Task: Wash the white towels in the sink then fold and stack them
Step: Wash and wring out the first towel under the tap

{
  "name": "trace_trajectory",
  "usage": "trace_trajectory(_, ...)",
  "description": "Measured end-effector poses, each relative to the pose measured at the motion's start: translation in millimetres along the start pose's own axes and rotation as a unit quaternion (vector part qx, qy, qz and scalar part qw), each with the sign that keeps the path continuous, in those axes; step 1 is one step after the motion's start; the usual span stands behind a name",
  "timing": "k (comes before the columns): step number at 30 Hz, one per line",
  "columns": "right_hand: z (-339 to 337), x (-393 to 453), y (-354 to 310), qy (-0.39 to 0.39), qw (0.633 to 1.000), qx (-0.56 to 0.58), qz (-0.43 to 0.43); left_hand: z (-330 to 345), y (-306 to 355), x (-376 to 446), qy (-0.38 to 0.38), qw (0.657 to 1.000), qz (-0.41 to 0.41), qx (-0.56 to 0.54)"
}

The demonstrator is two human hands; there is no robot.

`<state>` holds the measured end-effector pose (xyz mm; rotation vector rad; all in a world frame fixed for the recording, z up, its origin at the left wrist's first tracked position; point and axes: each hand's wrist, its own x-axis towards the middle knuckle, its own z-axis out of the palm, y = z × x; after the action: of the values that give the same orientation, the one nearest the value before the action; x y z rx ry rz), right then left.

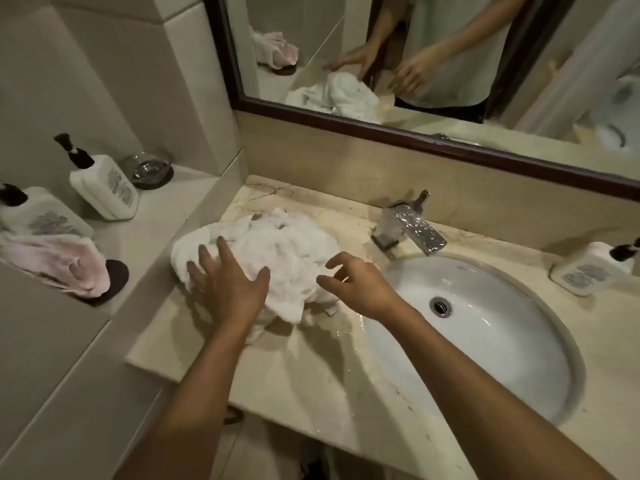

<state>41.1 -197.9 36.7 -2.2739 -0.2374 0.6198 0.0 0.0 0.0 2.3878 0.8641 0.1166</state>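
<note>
Towels (pixel 277 251), white and crumpled into one heap, are seen on the marble counter (pixel 311 375) at about nine o'clock from the sink (pixel 485 341), close beside its rim. The left hand (pixel 228 282) is laid flat on the heap's near-left side, fingers spread and nearly straight, pressing on the cloth rather than gripping it. The right hand (pixel 360 285) is held over the heap's right edge, at about three o'clock from the left hand; its fingers are loosely curled and parted, and nothing is held in them; whether the fingertips touch the cloth cannot be told. A wet sheen is visible on the counter between the heap and the basin. The faucet (pixel 412 230) is mounted at roughly eleven o'clock on the sink. Two pump bottles (pixel 104 188) and a pinkish cloth (pixel 69 261) are set on the ledge at nine o'clock from the heap, and another bottle (pixel 592 268) lies at two o'clock from the sink. Both hands are reflected in the mirror (pixel 450 64) at twelve o'clock.
</note>
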Motion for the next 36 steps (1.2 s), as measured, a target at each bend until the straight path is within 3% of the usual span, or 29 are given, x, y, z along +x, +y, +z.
trace_trajectory(3,15,15,-3,-0.029,0.999,-0.009,0.009,7,-8,8,-0.023,0.985,-0.113,-0.125)
trace_trajectory(10,57,27,1,-0.116,0.992,0.057,0.000,15,-12,-5,0.030,0.951,-0.179,-0.248)
trace_trajectory(13,59,25,4,-0.117,0.982,0.147,0.005,13,3,-24,0.009,0.941,-0.159,-0.298)
trace_trajectory(16,51,19,13,-0.129,0.949,0.286,0.030,16,19,-46,0.005,0.932,-0.085,-0.353)
trace_trajectory(20,37,10,33,-0.100,0.871,0.469,0.103,35,44,-70,0.022,0.922,-0.035,-0.385)
trace_trajectory(22,28,7,43,-0.076,0.867,0.478,0.117,48,55,-82,0.004,0.877,-0.081,-0.474)
trace_trajectory(26,4,2,62,-0.004,0.904,0.419,0.085,71,62,-84,-0.064,0.682,-0.276,-0.674)
trace_trajectory(27,-1,1,66,0.010,0.905,0.419,0.078,73,62,-83,-0.108,0.642,-0.315,-0.691)
trace_trajectory(28,-6,-1,71,0.025,0.905,0.419,0.076,75,66,-85,-0.143,0.630,-0.335,-0.686)
trace_trajectory(31,-20,-7,86,0.055,0.907,0.411,0.077,82,88,-96,-0.159,0.665,-0.322,-0.655)
trace_trajectory(36,-39,-20,118,0.066,0.903,0.407,0.121,92,123,-120,-0.155,0.800,-0.222,-0.536)
